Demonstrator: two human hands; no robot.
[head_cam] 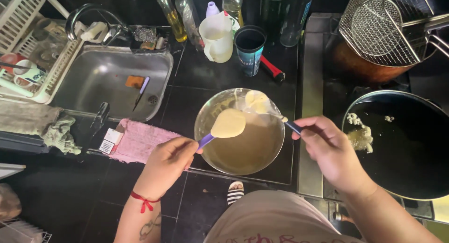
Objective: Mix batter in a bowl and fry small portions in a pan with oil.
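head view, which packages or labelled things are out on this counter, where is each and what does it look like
Small white and red box: lying flat at the counter edge, beside the pink cloth, below the steel sink.
Dark cup with blue printed band: upright behind the metal batter bowl, right of the white plastic jug.
Tall dark bottle with blue label strip: at the back.

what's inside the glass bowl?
The glass bowl holds tan batter, pooled low. Two batter-loaded spoons hover above, hiding part of the far rim. The bottom beneath the batter isn't visible.
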